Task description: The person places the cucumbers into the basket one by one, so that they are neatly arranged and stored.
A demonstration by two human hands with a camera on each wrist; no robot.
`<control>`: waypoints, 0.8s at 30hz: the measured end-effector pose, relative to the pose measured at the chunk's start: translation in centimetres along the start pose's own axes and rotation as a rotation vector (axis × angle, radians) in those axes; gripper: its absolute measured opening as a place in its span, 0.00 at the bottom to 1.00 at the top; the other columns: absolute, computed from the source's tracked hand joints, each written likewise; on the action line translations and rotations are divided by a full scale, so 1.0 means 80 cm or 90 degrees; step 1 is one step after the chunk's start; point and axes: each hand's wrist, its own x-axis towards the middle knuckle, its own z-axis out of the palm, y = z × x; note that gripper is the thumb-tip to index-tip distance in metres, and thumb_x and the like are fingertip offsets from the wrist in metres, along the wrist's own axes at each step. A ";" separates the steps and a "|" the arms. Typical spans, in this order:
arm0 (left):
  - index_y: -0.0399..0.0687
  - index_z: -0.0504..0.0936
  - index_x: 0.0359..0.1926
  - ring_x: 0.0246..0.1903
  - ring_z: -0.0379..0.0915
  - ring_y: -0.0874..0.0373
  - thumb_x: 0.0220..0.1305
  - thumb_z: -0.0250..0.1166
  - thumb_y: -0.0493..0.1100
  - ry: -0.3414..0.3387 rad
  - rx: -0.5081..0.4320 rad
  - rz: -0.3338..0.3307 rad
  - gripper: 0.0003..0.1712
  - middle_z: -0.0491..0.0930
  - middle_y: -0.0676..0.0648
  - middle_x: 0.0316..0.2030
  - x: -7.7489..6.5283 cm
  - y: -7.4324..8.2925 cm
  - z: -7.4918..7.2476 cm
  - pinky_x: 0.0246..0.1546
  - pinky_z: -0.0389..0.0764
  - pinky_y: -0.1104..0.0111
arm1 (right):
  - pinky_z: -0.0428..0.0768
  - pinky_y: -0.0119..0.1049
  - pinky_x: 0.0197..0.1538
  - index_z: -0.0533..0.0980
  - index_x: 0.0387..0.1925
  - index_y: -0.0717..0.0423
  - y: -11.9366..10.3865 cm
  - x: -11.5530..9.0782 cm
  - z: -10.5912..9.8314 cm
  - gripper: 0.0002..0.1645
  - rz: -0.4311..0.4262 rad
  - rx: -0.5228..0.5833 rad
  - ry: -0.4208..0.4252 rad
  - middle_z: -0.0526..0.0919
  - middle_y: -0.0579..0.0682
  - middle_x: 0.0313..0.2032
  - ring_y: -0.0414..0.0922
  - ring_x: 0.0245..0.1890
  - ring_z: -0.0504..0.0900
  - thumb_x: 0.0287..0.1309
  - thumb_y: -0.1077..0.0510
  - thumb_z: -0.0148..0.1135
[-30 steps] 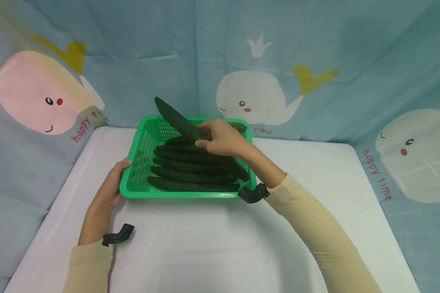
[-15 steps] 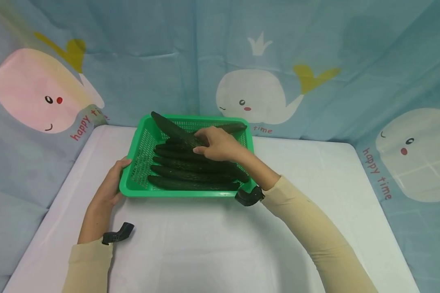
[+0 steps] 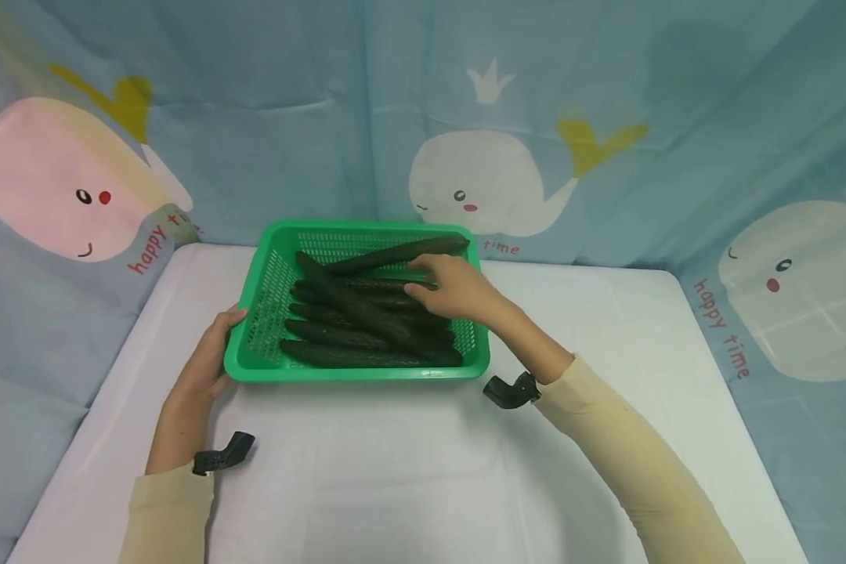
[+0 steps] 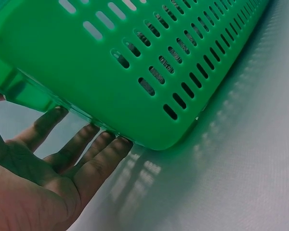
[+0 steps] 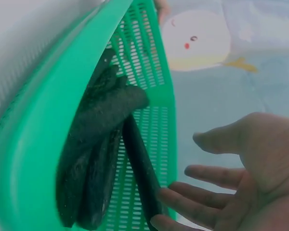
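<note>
A green plastic basket [image 3: 356, 375] with slotted walls stands on the white table and holds several dark green cucumbers. Over a row of cucumbers [image 3: 331, 333], one cucumber [image 3: 352, 301] lies slantwise. Along the back wall rests another cucumber [image 3: 395, 253]. My left hand [image 3: 207, 352] holds the basket's left end, thumb at the rim and fingertips against the lower wall in the left wrist view. Above the right part of the basket, my right hand [image 3: 458, 290] has its fingers spread, holding nothing. The right wrist view shows its fingertips [image 5: 169, 192] beside the back cucumber.
White cloth [image 3: 395, 470] covers the table in front of the basket and to its right. A blue curtain [image 3: 310, 157] printed with whales hangs behind and at both sides. A black wrist camera [image 3: 511, 390] sits on the right sleeve, close to the basket's front right corner.
My right hand has lowered the cucumber into the basket, let it go and shifted right. The cucumber now lies slantwise across the others. My left hand stays at the basket's left end.
</note>
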 end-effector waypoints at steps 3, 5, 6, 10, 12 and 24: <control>0.44 0.39 0.86 0.57 0.74 0.70 0.83 0.44 0.62 0.010 0.001 -0.002 0.46 0.69 0.59 0.59 -0.003 0.002 -0.001 0.53 0.85 0.79 | 0.86 0.54 0.64 0.72 0.73 0.59 0.005 -0.009 -0.001 0.30 -0.010 0.024 0.005 0.78 0.58 0.70 0.56 0.65 0.84 0.78 0.49 0.59; 0.45 0.40 0.86 0.57 0.74 0.70 0.82 0.44 0.62 0.017 0.002 -0.010 0.46 0.69 0.59 0.59 -0.003 0.002 -0.001 0.52 0.85 0.79 | 0.86 0.55 0.64 0.72 0.73 0.58 0.009 -0.017 -0.002 0.30 -0.015 0.041 0.016 0.78 0.57 0.71 0.56 0.65 0.84 0.78 0.49 0.59; 0.46 0.40 0.86 0.57 0.74 0.69 0.82 0.44 0.63 0.020 0.003 -0.015 0.46 0.69 0.59 0.59 -0.003 0.002 -0.001 0.53 0.85 0.79 | 0.85 0.55 0.64 0.72 0.73 0.57 0.011 -0.020 -0.002 0.30 -0.017 0.046 0.023 0.78 0.56 0.71 0.56 0.66 0.84 0.78 0.49 0.59; 0.49 0.42 0.87 0.58 0.73 0.70 0.82 0.45 0.65 0.033 0.006 -0.025 0.46 0.67 0.52 0.67 -0.001 0.001 0.003 0.54 0.84 0.79 | 0.84 0.55 0.67 0.73 0.72 0.54 0.020 -0.034 -0.003 0.28 -0.017 0.081 0.058 0.78 0.54 0.71 0.54 0.67 0.83 0.78 0.50 0.59; 0.49 0.42 0.87 0.58 0.73 0.71 0.81 0.45 0.65 0.042 0.008 -0.022 0.46 0.65 0.49 0.70 0.001 -0.001 0.005 0.54 0.84 0.80 | 0.83 0.55 0.69 0.74 0.72 0.52 0.025 -0.041 -0.003 0.27 -0.015 0.099 0.077 0.78 0.53 0.70 0.54 0.67 0.83 0.78 0.49 0.60; 0.45 0.42 0.86 0.56 0.76 0.70 0.82 0.45 0.64 0.039 0.023 0.003 0.46 0.71 0.59 0.59 -0.002 -0.003 0.004 0.52 0.86 0.79 | 0.83 0.56 0.68 0.73 0.72 0.57 0.064 -0.099 0.004 0.28 0.030 0.146 0.187 0.77 0.57 0.71 0.59 0.67 0.82 0.77 0.53 0.61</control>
